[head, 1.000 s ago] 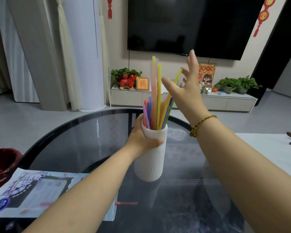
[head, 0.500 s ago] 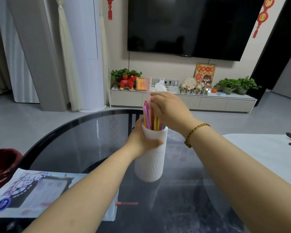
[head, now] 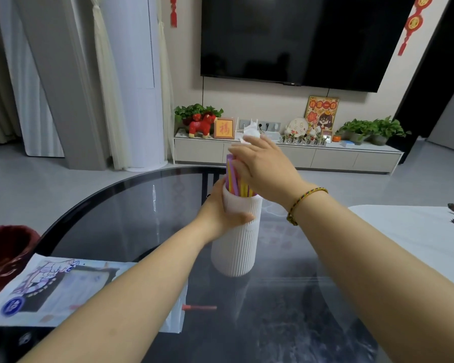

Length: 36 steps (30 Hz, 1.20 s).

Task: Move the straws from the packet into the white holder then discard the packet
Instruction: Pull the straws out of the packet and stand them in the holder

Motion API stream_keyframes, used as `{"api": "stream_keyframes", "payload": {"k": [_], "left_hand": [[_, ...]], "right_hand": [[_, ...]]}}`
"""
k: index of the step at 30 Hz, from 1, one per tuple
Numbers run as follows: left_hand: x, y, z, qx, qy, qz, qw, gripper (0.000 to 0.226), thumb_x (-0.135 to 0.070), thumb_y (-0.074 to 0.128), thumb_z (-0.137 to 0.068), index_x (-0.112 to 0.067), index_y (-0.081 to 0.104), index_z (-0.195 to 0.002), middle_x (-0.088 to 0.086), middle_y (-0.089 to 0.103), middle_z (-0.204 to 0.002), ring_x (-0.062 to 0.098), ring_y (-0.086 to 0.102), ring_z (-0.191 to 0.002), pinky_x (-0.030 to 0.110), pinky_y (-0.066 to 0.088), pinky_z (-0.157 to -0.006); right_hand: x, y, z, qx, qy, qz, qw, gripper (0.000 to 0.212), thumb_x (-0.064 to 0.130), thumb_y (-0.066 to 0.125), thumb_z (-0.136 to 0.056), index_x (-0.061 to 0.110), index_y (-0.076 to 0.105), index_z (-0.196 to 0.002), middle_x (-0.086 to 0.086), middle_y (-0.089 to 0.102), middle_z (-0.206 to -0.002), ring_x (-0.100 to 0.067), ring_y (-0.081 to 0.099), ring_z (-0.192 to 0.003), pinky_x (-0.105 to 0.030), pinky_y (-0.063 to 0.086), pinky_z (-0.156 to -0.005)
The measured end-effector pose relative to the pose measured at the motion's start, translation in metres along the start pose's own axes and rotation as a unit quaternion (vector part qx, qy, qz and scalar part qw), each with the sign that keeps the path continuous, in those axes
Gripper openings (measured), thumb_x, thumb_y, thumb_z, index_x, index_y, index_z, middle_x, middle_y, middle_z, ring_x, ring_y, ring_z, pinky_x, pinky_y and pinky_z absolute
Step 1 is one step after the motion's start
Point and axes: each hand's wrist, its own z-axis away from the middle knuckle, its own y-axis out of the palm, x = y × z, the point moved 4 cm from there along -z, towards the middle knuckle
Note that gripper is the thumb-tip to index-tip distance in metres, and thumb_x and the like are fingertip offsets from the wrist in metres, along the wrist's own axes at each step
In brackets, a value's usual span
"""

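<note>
The white holder [head: 235, 239] stands upright on the glass table [head: 131, 216] and serves as the reference for all positions below.

Left hand [head: 220, 213]: wrapped around the holder's upper wall, thumb across the near face, fingers closed on it — a steadying grip.

Right hand [head: 262, 169]: directly above the holder's mouth, palm down, resting on the tops of the straws [head: 232, 176]. Whether its fingers pinch any straw or only press flat cannot be told; the fingertips are blurred.

Straws: inside the holder, long axis near vertical, upper ends projecting above the rim on the far-left side of the mouth. They lie immediately beneath the right palm, so any seating push acts straight down along their length.

Packet [head: 50, 292]: flat on the table, to the near left of the holder and well apart from it, partly covered by the left forearm. One red straw [head: 199, 307] lies loose on the table in front of the holder, its axis roughly horizontal — it is probably not yet transferred.

Judgement: the left hand is nearer to both the packet and the loose straw. A dark red bin [head: 5, 252] sits left of the packet, off the table edge, a likely discard point.
</note>
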Motion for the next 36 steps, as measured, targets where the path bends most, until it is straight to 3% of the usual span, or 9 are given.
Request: {"api": "stream_keyframes", "payload": {"k": [2,4,7,11,15,17,29,32,36], "left_hand": [[0.004,-0.004,0.01,0.028,-0.012,-0.018,0.999,0.08,-0.037,0.072,-0.06,-0.037,0.028,-0.127,-0.019,0.044,-0.111,0.001,0.046,-0.1,0.007,0.036,-0.074],[0.018,-0.012,0.025,0.036,-0.051,-0.053,0.997,0.08,-0.043,0.067,-0.067,-0.037,0.023,-0.133,-0.014,0.042,-0.13,0.004,0.042,-0.116,0.021,0.035,-0.094],[0.042,-0.033,0.061,-0.009,-0.081,-0.123,0.989,0.063,-0.027,0.056,-0.085,-0.019,0.024,-0.139,0.003,0.031,-0.148,0.016,0.029,-0.134,0.026,0.022,-0.106],[0.073,-0.058,0.122,-0.043,-0.078,-0.268,0.959,0.043,-0.027,0.047,-0.09,-0.021,0.04,-0.132,0.001,0.035,-0.146,0.016,0.026,-0.136,0.027,0.016,-0.11],[0.101,-0.069,0.167,-0.044,-0.145,-0.395,0.906,0.051,-0.038,0.037,-0.092,-0.026,0.023,-0.139,-0.003,0.014,-0.154,0.014,0.007,-0.141,0.028,0.0,-0.114],[0.11,-0.067,0.179,-0.028,-0.168,-0.408,0.897,0.056,-0.041,0.033,-0.092,-0.027,0.011,-0.141,-0.003,0.005,-0.155,0.013,-0.001,-0.142,0.029,-0.006,-0.114],[0.119,-0.062,0.191,0.004,-0.178,-0.436,0.882,0.057,-0.045,0.023,-0.093,-0.027,0.0,-0.142,-0.003,-0.006,-0.155,0.011,-0.012,-0.141,0.031,-0.014,-0.112],[0.119,-0.062,0.192,0.002,-0.18,-0.43,0.885,0.057,-0.044,0.024,-0.093,-0.027,0.001,-0.142,-0.003,-0.005,-0.155,0.011,-0.011,-0.141,0.03,-0.013,-0.112],[0.118,-0.062,0.192,-0.008,-0.173,-0.426,0.888,0.057,-0.045,0.027,-0.092,-0.027,0.005,-0.142,-0.004,0.001,-0.155,0.011,-0.007,-0.142,0.03,-0.01,-0.113]], "right_hand": [[0.005,-0.003,0.005,-0.026,0.0,0.011,1.0,0.044,0.027,0.033,-0.096,0.013,0.033,-0.138,-0.008,0.031,-0.15,-0.024,0.018,-0.141,-0.033,0.003,-0.115],[0.017,-0.009,0.016,-0.089,-0.008,0.004,0.996,0.043,0.022,0.043,-0.092,0.007,0.042,-0.132,-0.016,0.041,-0.142,-0.031,0.033,-0.134,-0.041,0.02,-0.113],[0.047,-0.004,0.045,-0.197,-0.074,-0.036,0.977,0.022,0.008,0.052,-0.081,-0.001,0.065,-0.096,-0.021,0.069,-0.099,-0.035,0.065,-0.09,-0.041,0.053,-0.08],[0.084,0.049,0.084,-0.093,-0.131,-0.072,0.984,0.024,0.016,0.048,-0.079,0.004,0.066,-0.07,-0.012,0.069,-0.071,-0.028,0.062,-0.06,-0.028,0.052,-0.052],[0.097,0.123,0.107,0.209,-0.048,-0.052,0.975,0.049,0.039,0.034,-0.088,0.002,0.054,-0.114,-0.014,0.053,-0.122,-0.028,0.048,-0.106,-0.036,0.041,-0.093],[0.101,0.147,0.119,0.285,-0.017,-0.045,0.957,0.049,0.042,0.035,-0.093,0.004,0.049,-0.121,-0.013,0.046,-0.129,-0.028,0.041,-0.114,-0.037,0.035,-0.098],[0.087,0.138,0.136,0.23,0.064,-0.14,0.961,0.025,0.025,0.046,-0.091,0.014,0.062,-0.105,-0.006,0.066,-0.108,-0.023,0.058,-0.099,-0.032,0.046,-0.083],[0.057,0.113,0.14,0.219,0.166,-0.284,0.919,0.01,0.015,0.058,-0.084,0.016,0.068,-0.085,-0.002,0.069,-0.082,-0.014,0.06,-0.072,-0.018,0.049,-0.067],[0.007,0.072,0.15,0.117,0.331,-0.482,0.803,0.019,0.006,0.061,-0.082,0.014,0.062,-0.064,-0.001,0.056,-0.056,-0.004,0.05,-0.041,-0.01,0.045,-0.041]]}}
